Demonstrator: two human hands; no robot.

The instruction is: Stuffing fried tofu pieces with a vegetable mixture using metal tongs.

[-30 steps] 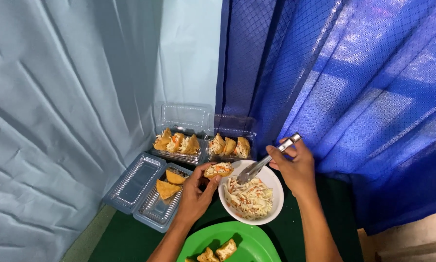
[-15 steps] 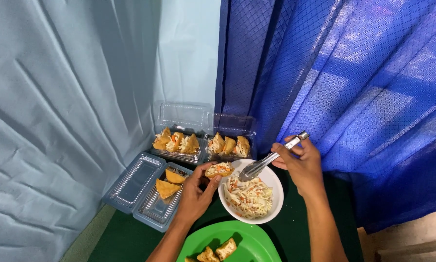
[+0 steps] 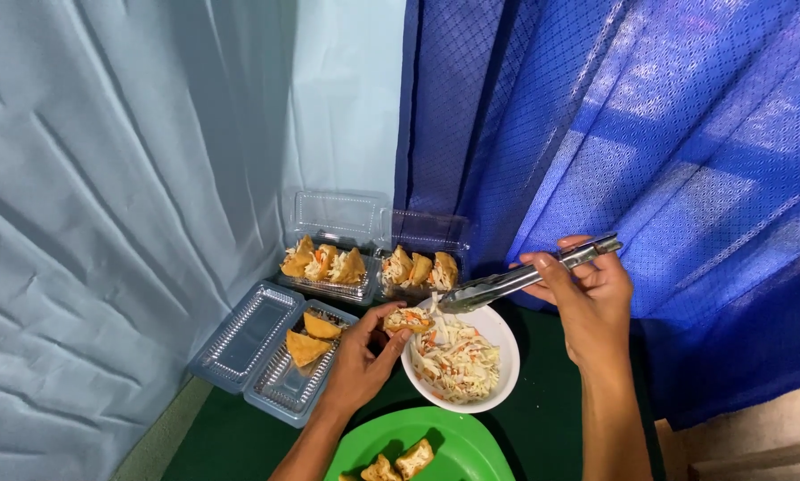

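Tofu pocket (image 3: 406,320), golden-brown and already bulging with shredded filling, sits just below the middle of the frame, pinched between the thumb and fingertips of the left hand (image 3: 362,362) and held right at the left rim of the white bowl (image 3: 500,374). Its open, stuffed side faces up and to the right, toward the metal tongs (image 3: 525,278).

Those tongs are gripped in the right hand (image 3: 591,303), fingers pressing the two arms nearly together. Their long axis runs from the hand at center-right down and leftward, so the tips hang just above and to the right of the pocket, with a few pale strands trailing from them toward the bowl. The left hand has the pocket itself; the right reaches it only through the tongs.

The bowl is smooth and round, holding a tangle of white shredded vegetable flecked with orange. Below it, at the bottom edge, a glossy green plate (image 3: 458,436) carries a couple of unfilled fried pieces. Left of the hand lies an open clear plastic clamshell (image 3: 266,352), ribbed, with two flat triangular pieces inside. Further up, two more clear boxes (image 3: 373,258) stand side by side, each lined with filled pockets. Pale blue cloth hangs at left, deep blue patterned curtain (image 3: 649,151) at right, over a dark green table covering (image 3: 542,419).
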